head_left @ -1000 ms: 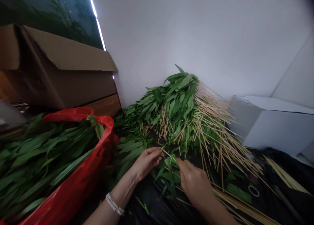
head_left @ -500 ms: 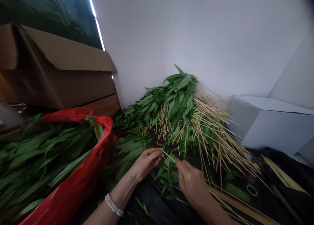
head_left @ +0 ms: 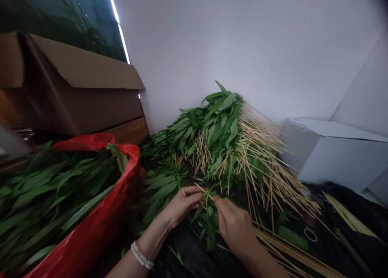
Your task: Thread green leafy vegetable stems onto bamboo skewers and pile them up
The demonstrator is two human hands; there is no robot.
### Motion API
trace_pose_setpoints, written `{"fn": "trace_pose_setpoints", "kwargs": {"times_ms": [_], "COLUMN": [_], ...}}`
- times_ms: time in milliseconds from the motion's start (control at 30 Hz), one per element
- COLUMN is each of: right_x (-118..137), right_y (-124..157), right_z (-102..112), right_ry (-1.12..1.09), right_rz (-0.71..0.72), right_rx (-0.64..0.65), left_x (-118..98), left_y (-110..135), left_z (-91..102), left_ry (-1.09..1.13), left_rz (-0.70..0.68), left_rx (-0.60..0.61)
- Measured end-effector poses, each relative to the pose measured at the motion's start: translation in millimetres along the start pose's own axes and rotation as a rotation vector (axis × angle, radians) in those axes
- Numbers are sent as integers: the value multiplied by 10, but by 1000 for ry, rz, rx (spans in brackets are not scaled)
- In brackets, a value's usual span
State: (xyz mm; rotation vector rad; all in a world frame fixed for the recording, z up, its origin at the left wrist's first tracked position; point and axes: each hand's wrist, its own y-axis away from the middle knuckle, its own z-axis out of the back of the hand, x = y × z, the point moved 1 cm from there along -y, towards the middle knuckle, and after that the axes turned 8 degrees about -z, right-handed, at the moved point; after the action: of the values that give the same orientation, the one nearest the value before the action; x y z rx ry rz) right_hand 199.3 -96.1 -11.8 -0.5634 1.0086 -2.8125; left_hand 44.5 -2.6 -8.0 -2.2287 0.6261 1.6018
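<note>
Plainly, the leafy heap point(head_left: 226, 120) was the big thing before me, its sticks fanning out on the right side. Left of the heap stood the red bag point(head_left: 121, 197), full of leaves; right of it sat the white box point(head_left: 342, 160). A bundle of loose sticks point(head_left: 291, 249) lay on the heap's near side, off to the right. Also on that near side were my two hands, almost meeting. My left hand point(head_left: 186, 202) had its grip pinched on the stem of a leafy sprig point(head_left: 210, 215), which drooped between my hands; my right hand point(head_left: 235, 225) had its grip closed on a thin stick point(head_left: 198, 186). The stick's long axis ran slantwise from my right fingers up and leftward, crossing the stem, its pale tip just past my left fingers. I couldn't tell how far it reached inside my right palm.
</note>
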Motion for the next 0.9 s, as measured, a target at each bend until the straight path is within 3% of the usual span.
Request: {"fn": "trace_pose_setpoints", "kwargs": {"times_ms": [200, 333, 400, 567, 700, 900], "right_x": [185, 295, 313, 317, 286, 255], "right_y": [90, 111, 103, 104, 141, 162], "right_z": [30, 50, 70, 111, 85, 47], "right_ry": [17, 7, 4, -5, 35, 46], "right_rz": [324, 482, 513, 579, 572, 553], "right_rx": [-57, -28, -49, -107, -65, -16], "left_x": [-44, 41, 1, -183, -107, 45], "left_y": [-88, -158, -177, -302, -497, -585], "left_z": [152, 162, 128, -26, -109, -43], "left_ry": [-68, -433, -643, -1183, -1481, -1693], "left_rz": [-87, -192, -249, -352, -405, -381], "left_rx": [-84, -109, -37, 314, 327, 265]}}
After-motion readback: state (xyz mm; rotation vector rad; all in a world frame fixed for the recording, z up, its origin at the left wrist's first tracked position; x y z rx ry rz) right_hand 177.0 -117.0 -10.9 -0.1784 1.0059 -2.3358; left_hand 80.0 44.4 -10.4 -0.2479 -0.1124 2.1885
